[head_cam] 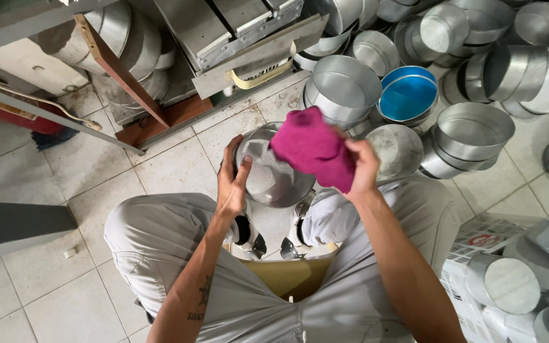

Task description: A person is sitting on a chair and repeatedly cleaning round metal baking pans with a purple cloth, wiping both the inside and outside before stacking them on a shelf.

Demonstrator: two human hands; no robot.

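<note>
Our left hand (232, 184) grips the round metal pan (273, 166) by its left rim. Our right hand (363, 170) clutches the magenta cloth (312, 147) over the pan's right edge. Stacked tins (471, 136) crowd the right; bare floor tiles (84, 165) lie left.

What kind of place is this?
Probably a small metalware workshop or storeroom: stacks of round metal pans cover the tiled floor, and the left hand holds one pan beside a magenta cloth.

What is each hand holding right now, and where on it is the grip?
Left hand holds the round metal pan by its left rim. Right hand holds the magenta cloth, bunched at its right end, over the pan.
</note>
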